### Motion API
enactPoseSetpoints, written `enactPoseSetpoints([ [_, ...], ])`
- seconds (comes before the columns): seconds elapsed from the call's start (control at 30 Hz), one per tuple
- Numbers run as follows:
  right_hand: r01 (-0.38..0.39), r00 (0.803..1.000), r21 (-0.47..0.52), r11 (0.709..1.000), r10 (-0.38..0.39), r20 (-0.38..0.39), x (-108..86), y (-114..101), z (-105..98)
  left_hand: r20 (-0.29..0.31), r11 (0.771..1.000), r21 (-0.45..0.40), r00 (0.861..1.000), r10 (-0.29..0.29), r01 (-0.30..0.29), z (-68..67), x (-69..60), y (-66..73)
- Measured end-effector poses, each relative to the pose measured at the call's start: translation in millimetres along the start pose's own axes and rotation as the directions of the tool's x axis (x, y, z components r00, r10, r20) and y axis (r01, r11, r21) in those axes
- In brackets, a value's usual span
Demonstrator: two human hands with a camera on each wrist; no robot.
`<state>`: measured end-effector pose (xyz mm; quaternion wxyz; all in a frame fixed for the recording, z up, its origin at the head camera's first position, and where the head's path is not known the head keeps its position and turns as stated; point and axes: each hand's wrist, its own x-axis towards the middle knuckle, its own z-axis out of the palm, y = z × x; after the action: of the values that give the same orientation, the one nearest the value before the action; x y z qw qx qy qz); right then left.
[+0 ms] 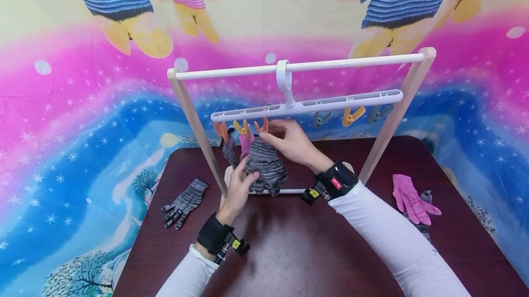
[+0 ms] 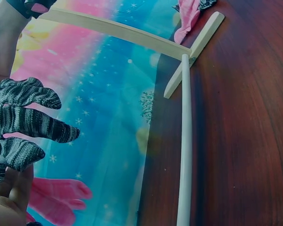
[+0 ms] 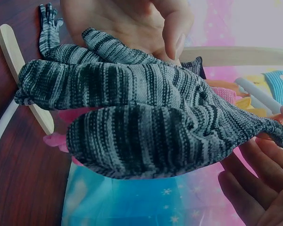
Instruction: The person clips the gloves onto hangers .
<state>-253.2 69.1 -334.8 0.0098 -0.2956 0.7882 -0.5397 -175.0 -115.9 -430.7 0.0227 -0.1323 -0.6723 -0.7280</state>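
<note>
My right hand (image 1: pixel 291 143) pinches an orange clothespin (image 1: pixel 261 126) under the hanger (image 1: pixel 306 106). A grey-and-black striped knit glove (image 1: pixel 266 164) hangs at that clothespin, fingers downward. My left hand (image 1: pixel 238 189) is at the glove's left side; in the right wrist view its palm (image 3: pixel 118 23) lies behind the glove, the thumb near its edge and the other fingertips hidden. To the left, a pink glove (image 1: pixel 245 143) hangs from a yellow clothespin (image 1: pixel 242 128), and another grey glove (image 1: pixel 228 150) from an orange clothespin (image 1: pixel 221 131).
The hanger hooks over the white rail of a wooden stand (image 1: pixel 194 127). Blue-grey and yellow clothespins (image 1: pixel 353 116) hang on its right half. A grey glove (image 1: pixel 186 203) lies left on the dark table (image 1: pixel 289 251); a pink glove (image 1: pixel 413 198) lies over grey knit at right.
</note>
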Motion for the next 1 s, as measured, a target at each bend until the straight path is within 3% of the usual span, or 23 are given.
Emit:
enactPoseSetpoints([
  [0.4, -0.024, 1.0, -0.011, 1.0, 0.024, -0.018, -4.5, 9, -5, 0.019, 1.0, 0.001, 1.0, -0.01, 0.01, 3.8, -1.2, -6.5],
  [0.67, -0.063, 0.997, -0.03, 0.998, 0.062, -0.039, -10.7, 15, -8, 0.016, 0.996, 0.027, 0.996, -0.086, 0.086, 2.5, -4.8, -11.6],
  [1.0, -0.075, 0.996, -0.034, 0.997, 0.073, -0.058, -18.3, 27, -8, 0.023, 0.995, 0.014, 0.995, -0.102, 0.102, 2.1, -7.6, -17.2],
])
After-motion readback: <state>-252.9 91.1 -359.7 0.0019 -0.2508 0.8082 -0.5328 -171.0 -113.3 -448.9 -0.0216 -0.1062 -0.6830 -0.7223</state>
